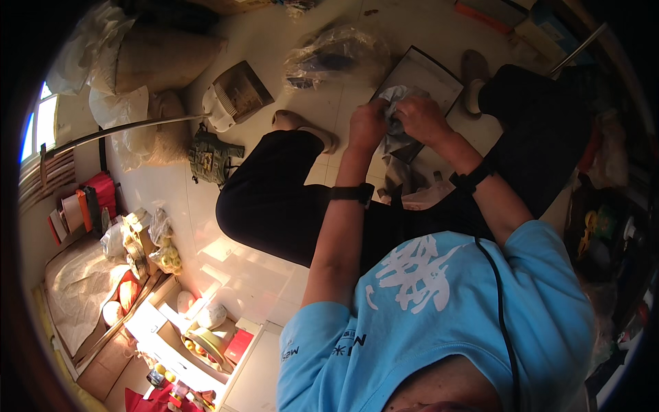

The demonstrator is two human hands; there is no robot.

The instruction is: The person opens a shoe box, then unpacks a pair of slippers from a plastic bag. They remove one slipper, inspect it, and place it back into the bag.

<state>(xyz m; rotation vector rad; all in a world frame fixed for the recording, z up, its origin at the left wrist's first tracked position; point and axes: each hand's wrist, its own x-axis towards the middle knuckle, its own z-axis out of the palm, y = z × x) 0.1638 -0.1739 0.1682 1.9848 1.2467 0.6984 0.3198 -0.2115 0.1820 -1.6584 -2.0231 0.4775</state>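
Note:
Both hands are together over a dark-edged flat rectangular panel (pixel 432 72) that lies on the tiled floor between the feet. My left hand (pixel 369 121) grips one side of a crumpled grey-white cloth (pixel 399 135). My right hand (pixel 423 119) pinches the same cloth a little to the right. The cloth hangs down over the panel's near corner, and the fingertips are partly hidden in its folds. Below it, a darker cloth (pixel 399 172) and a pinkish plastic bag (pixel 427 195) lie near the lap.
A long-handled dustpan (pixel 242 92) and a broom head (pixel 219 105) stand at the left, by a camouflage vest (pixel 212 157). Clear plastic wrapping (pixel 340 56) lies ahead. Sacks (pixel 154 59) fill the upper left. Boxes (pixel 489 15) sit at the upper right, and a white cabinet (pixel 255 371) at the lower left.

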